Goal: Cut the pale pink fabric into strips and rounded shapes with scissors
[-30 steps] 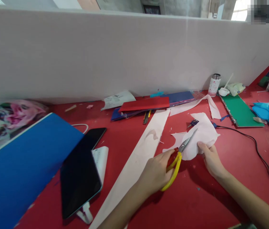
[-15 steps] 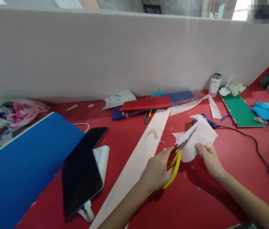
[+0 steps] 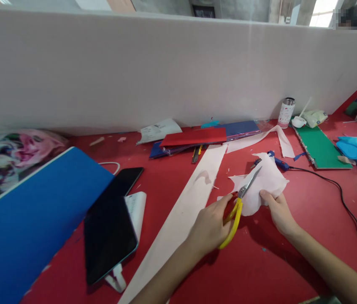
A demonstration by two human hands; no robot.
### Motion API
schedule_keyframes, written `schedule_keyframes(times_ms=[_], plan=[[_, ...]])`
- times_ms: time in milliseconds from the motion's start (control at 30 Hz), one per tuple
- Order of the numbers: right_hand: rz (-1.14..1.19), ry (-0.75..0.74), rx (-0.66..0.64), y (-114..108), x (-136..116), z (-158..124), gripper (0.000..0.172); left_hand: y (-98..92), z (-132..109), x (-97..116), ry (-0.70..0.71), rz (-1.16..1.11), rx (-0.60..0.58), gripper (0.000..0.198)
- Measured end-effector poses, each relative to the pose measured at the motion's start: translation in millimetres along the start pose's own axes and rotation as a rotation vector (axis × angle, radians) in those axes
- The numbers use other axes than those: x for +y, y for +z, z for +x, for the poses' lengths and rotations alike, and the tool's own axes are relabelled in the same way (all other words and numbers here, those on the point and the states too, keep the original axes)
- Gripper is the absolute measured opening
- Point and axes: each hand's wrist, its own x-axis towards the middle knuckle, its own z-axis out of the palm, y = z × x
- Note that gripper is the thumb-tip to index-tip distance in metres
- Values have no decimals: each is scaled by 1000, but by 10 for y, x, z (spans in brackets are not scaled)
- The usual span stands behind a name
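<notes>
My left hand (image 3: 212,228) is closed round the handles of the scissors (image 3: 235,221), which are yellow and red. Their metal blades lie across a pale pink piece of cloth or paper (image 3: 269,181) with an irregular outline. My right hand (image 3: 278,211) pinches the lower right edge of that piece, thumb on top. Beneath and beyond it sits a blue glue gun (image 3: 281,164), partly covered. A long pale strip (image 3: 185,211) runs along the red table to the left of the scissors.
Left are a blue board (image 3: 45,219), a black tablet (image 3: 109,240), a phone and a white power bank. Along the grey partition (image 3: 118,71) lie red and blue packs, a bottle (image 3: 286,112) and a green board (image 3: 324,147). A black cord curves down the right side.
The scissors and my left hand have shifted very slightly, and the blades look closer together. My right hand still holds the pale piece in the same place.
</notes>
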Motion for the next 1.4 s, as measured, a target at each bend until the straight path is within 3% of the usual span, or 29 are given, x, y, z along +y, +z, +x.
schedule_keyframes(times_ms=[667, 1000, 1200, 1300, 1400], plan=[[-53, 12, 3, 47, -26, -26, 18, -12, -3, -1, -96, -76, -15, 39], [-31, 24, -19, 88, -79, -40, 17, 3, 8, -26, -84, -52, 40, 36], [-19, 25, -12, 64, -68, -37, 18, -119, 80, -50, -295, 35, 20, 35], [9, 27, 11, 51, -49, -24, 20, -172, 135, -93, -408, 182, -48, 38], [13, 19, 23, 34, -28, -10, 23, -158, 163, -128, -432, 303, -135, 39]])
